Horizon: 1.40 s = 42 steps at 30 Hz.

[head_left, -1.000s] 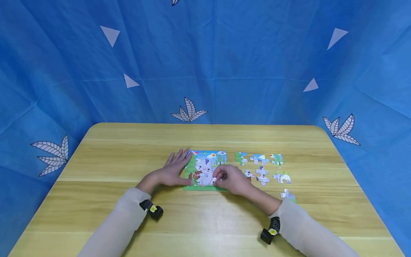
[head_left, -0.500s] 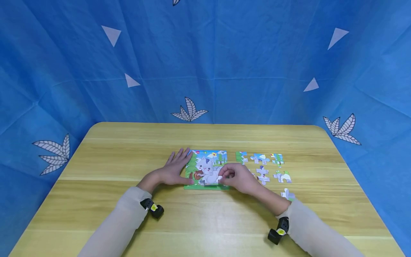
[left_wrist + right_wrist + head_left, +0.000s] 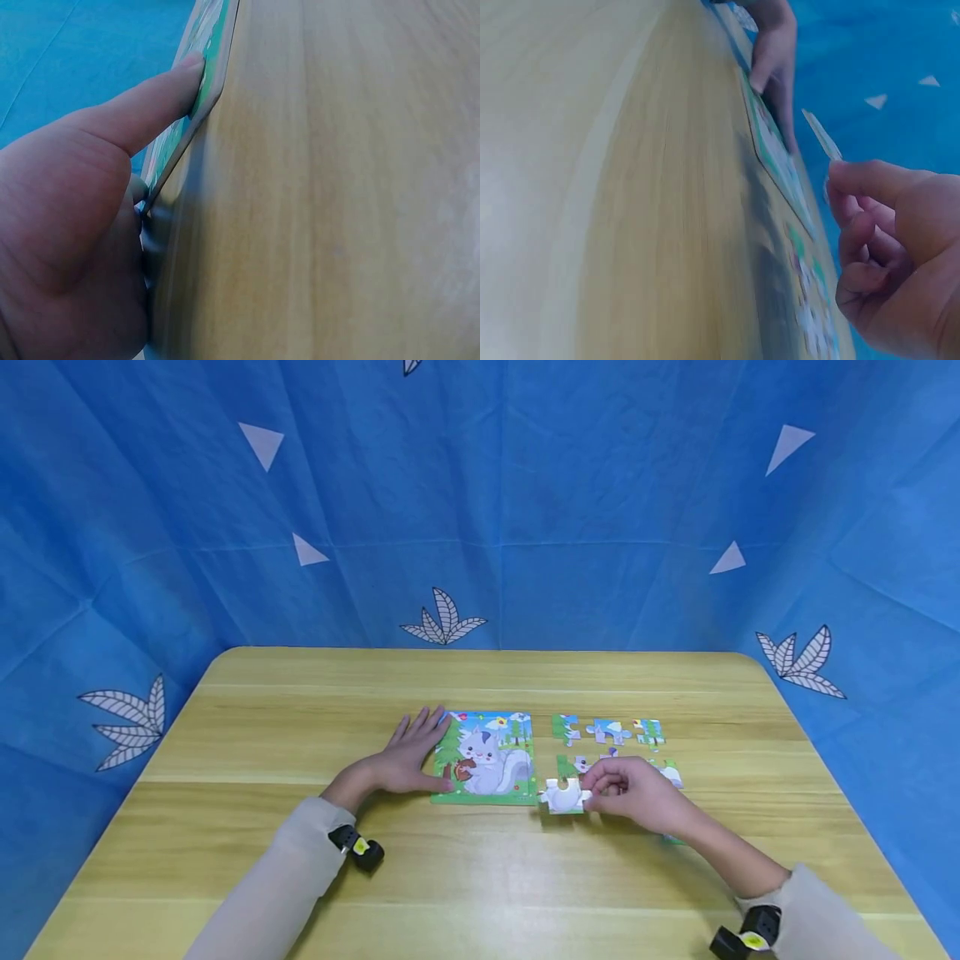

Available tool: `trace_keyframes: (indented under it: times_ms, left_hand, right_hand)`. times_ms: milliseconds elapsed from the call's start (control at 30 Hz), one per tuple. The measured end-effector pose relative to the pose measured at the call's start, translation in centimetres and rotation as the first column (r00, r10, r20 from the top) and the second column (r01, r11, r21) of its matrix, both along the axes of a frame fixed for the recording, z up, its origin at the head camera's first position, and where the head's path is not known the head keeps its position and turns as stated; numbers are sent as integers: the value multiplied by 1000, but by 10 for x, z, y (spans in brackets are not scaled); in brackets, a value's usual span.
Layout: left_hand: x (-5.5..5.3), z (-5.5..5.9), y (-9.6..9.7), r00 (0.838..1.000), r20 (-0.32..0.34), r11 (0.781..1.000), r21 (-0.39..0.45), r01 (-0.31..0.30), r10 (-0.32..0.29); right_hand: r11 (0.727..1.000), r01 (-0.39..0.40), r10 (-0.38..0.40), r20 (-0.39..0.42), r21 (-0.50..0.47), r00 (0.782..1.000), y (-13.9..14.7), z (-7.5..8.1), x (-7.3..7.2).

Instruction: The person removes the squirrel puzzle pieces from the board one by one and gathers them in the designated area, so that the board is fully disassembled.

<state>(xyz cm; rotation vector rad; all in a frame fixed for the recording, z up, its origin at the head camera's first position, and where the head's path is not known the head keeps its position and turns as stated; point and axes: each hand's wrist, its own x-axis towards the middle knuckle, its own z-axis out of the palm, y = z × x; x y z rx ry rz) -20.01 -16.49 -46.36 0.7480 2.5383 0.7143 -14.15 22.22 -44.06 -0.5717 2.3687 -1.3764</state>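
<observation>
The puzzle board [image 3: 491,752], with its squirrel picture and green lower edge, lies flat on the table. My left hand [image 3: 408,756] rests on its left side, fingers spread and thumb pressed on the border; the left wrist view shows the thumb [image 3: 161,97] on the edge. Between thumb and fingertips my right hand [image 3: 630,789] pinches a white puzzle piece [image 3: 564,797], lifted just right of the board. Seen edge-on in the right wrist view, the puzzle piece [image 3: 822,135] stands clear of the table. The right hand hides some of the loose pieces behind it.
Several loose puzzle pieces [image 3: 609,730] lie in rows right of the board, and one [image 3: 672,839] is partly under the right forearm. The wooden table [image 3: 480,877] ends at a blue curtain [image 3: 570,510] at the back.
My right hand has lifted the white puzzle piece off the board and carried it to the right. The board's picture shows more fully now. The left hand has stayed in place.
</observation>
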Motion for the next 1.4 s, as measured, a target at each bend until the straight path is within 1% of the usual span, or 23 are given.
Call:
trace_keyframes:
  times_ms: [200, 367, 533, 700, 767, 933, 1033, 1200, 1300, 1400]
  left_hand:
    - [1, 3, -1, 1000, 0, 1000, -5, -11, 11]
    - [1, 2, 0, 1000, -6, 1000, -10, -3, 3]
    - [0, -1, 0, 1000, -12, 1000, 1, -1, 1]
    - [0, -6, -1, 1000, -2, 1000, -1, -16, 16]
    - [0, -7, -1, 1000, -5, 1000, 10, -15, 15]
    - [0, -7, -2, 1000, -15, 1000, 29, -1, 2]
    - [-1, -6, -2, 1000, -16, 1000, 18, 0, 0]
    - [0, -2, -1, 1000, -8, 1000, -10, 5, -5]
    - [0, -2, -2, 1000, -6, 1000, -1, 10, -10]
    - [0, -2, -2, 1000, -12, 1000, 10, 17, -17]
  right_hand:
    - [999, -19, 19, 17, 27, 1000, 32, 1, 8]
    - [998, -40, 39, 21, 57, 999, 52, -3, 13]
    - [997, -20, 20, 2, 79, 1000, 65, -7, 18]
    - [994, 16, -13, -31, 112, 999, 68, -9, 21]
    - [991, 27, -21, -49, 128, 999, 68, -10, 21]
    - [986, 47, -31, -104, 158, 994, 69, -13, 22]
    - [986, 51, -31, -122, 162, 992, 69, -13, 23]
    - [983, 52, -28, -134, 178, 991, 67, -9, 21]
    - [979, 54, -26, -146, 194, 989, 60, -4, 18]
    - [980, 37, -4, -164, 197, 986, 48, 0, 12]
